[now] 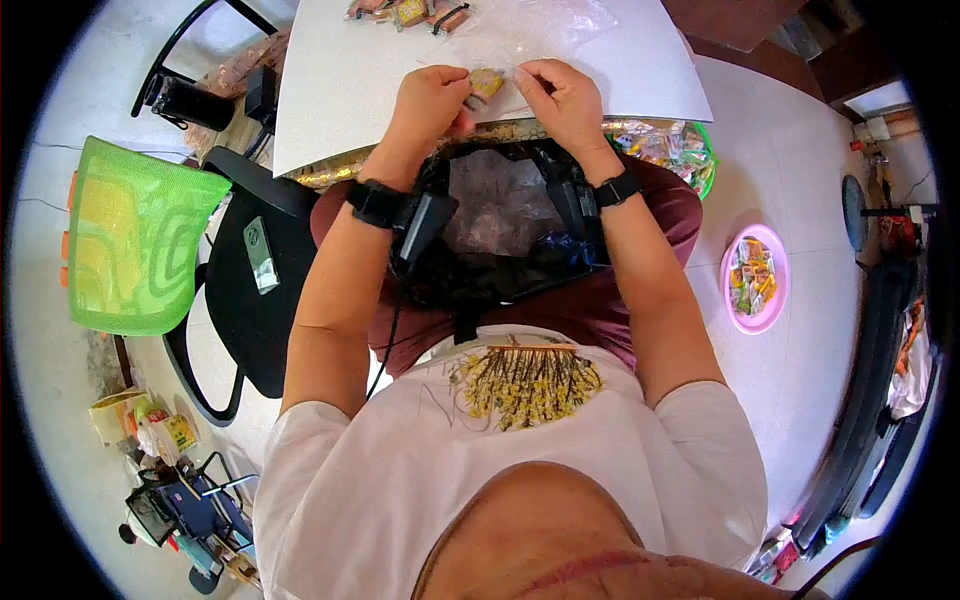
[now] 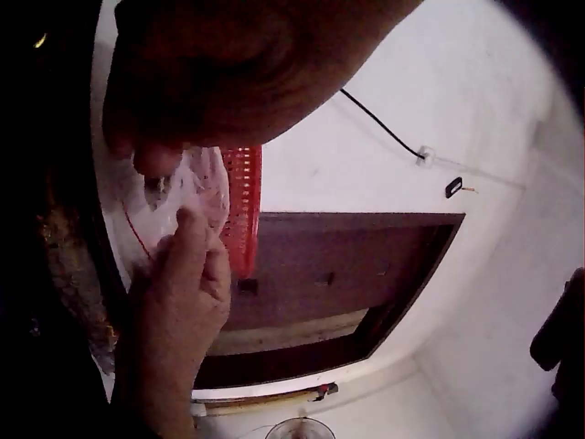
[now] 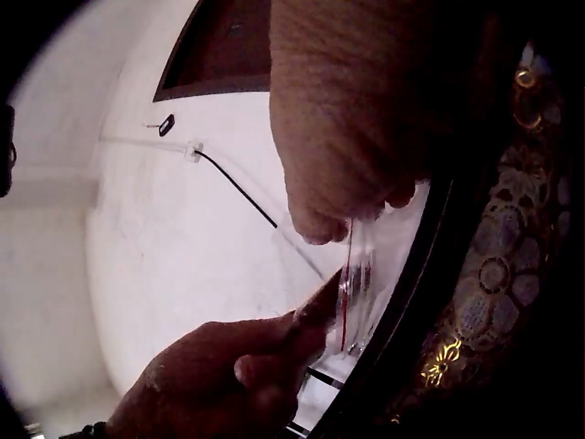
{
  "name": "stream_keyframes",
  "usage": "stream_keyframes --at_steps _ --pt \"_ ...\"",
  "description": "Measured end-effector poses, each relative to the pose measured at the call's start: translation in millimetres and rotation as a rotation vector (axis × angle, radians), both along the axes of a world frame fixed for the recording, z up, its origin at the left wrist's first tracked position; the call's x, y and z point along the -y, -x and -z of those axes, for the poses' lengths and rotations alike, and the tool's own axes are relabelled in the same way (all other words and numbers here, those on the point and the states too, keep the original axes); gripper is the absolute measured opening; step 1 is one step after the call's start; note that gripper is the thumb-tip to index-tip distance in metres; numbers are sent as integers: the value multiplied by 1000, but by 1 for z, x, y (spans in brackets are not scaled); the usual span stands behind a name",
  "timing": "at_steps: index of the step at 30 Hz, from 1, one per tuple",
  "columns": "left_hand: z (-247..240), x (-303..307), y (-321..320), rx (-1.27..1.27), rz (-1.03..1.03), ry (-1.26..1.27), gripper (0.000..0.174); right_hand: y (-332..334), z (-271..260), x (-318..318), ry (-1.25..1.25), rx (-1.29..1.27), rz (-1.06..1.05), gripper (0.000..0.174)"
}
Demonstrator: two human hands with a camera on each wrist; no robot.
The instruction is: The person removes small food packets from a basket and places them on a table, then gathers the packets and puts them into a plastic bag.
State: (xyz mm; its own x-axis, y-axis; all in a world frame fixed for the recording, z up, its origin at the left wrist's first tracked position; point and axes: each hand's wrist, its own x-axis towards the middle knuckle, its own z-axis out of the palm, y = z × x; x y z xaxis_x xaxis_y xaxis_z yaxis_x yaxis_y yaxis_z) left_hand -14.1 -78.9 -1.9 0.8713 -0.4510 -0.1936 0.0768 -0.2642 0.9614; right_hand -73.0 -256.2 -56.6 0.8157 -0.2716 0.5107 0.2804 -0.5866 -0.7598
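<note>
My left hand (image 1: 432,103) and right hand (image 1: 563,100) face each other over the near edge of the white table (image 1: 350,105). Between them is a small yellowish wrapped packet (image 1: 486,84), close against the left fingertips. A clear plastic bag (image 3: 363,285) with a red line along its edge stretches from hand to hand in the right wrist view. The right thumb and forefinger pinch one side of it, while the left fingers grip the other. In the left wrist view the clear plastic bag (image 2: 187,197) shows beyond the left hand (image 2: 228,78), whose fingertips are in shadow.
Several wrapped packets (image 1: 410,12) and more clear plastic (image 1: 540,25) lie farther back on the table. A red basket (image 2: 242,210) stands behind. A black plastic bag (image 1: 470,265) covers the lap. On the right are a green-rimmed basket (image 1: 710,165) and a pink basin (image 1: 732,290), both holding packets.
</note>
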Motion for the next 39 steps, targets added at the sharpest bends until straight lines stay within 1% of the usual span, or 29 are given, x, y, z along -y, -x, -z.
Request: stream_keyframes --at_steps 2,5,8,10,11,14,17,21,26,29,32,34,35,39 --pt "8 9 -3 -16 10 88 26 2 -2 0 8 4 -17 19" --pt "17 30 4 -129 -69 331 25 3 -3 0 -28 9 -42 19" --pt "12 36 13 -122 60 280 23 4 -2 1 -54 -10 -40 19" --pt "8 29 16 147 124 -57 22 3 -1 -2 -104 6 -26 20" --pt "7 26 15 282 154 -227 22 3 0 -1 -88 -5 -23 20" --pt "21 22 14 1088 286 -549 23 2 0 1 -52 -40 -17 20" --pt "15 26 17 1243 414 -666 20 5 -4 0 -59 -54 -12 19" --pt "7 33 16 1329 469 -735 14 3 -4 0 -91 -24 -7 19" --pt "13 39 3 1430 495 -760 15 -1 1 5 -141 -16 -29 20" --pt "14 41 -5 1378 503 -872 16 -1 3 7 -142 9 -35 19" --pt "15 37 -8 1323 440 -808 15 1 3 6 -190 32 -38 17" --pt "13 33 2 1261 413 -866 13 0 4 7 -257 54 -48 16" --pt "12 31 6 1230 400 -895 12 0 3 7 -252 49 -50 15" --pt "12 34 12 1373 406 -890 11 0 1 7 -193 43 -63 15"
